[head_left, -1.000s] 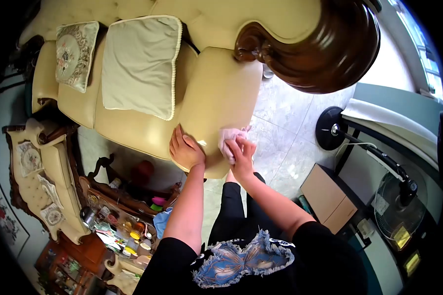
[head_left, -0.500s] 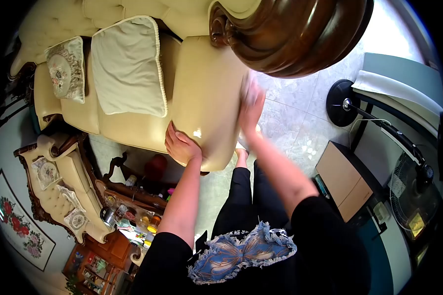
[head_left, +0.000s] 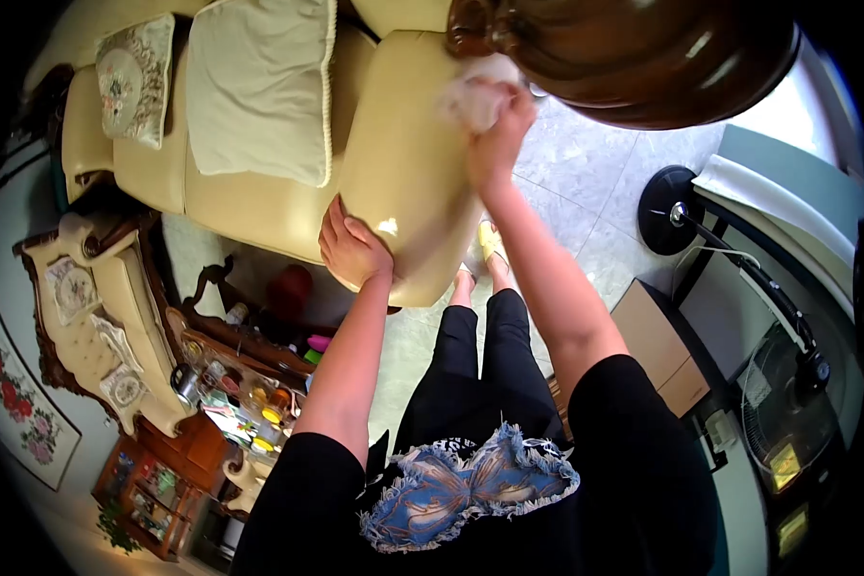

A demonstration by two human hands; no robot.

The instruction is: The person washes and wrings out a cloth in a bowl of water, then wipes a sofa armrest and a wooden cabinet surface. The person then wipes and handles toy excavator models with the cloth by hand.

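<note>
Brown scroll (head_left: 643,62) beside pink cloth (head_left: 484,98)

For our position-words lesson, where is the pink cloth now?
In the head view's upper middle, the pink cloth is in the right hand, beside the dark carved wood.

Crumpled pale-pink cloth (head_left: 478,99) at far end of cream armrest (head_left: 403,144)

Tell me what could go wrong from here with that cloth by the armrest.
The right hand holds the cloth close to the dark wood, so knuckles might knock it. The left hand lies at the edge of the shiny armrest and could slip off.
</note>
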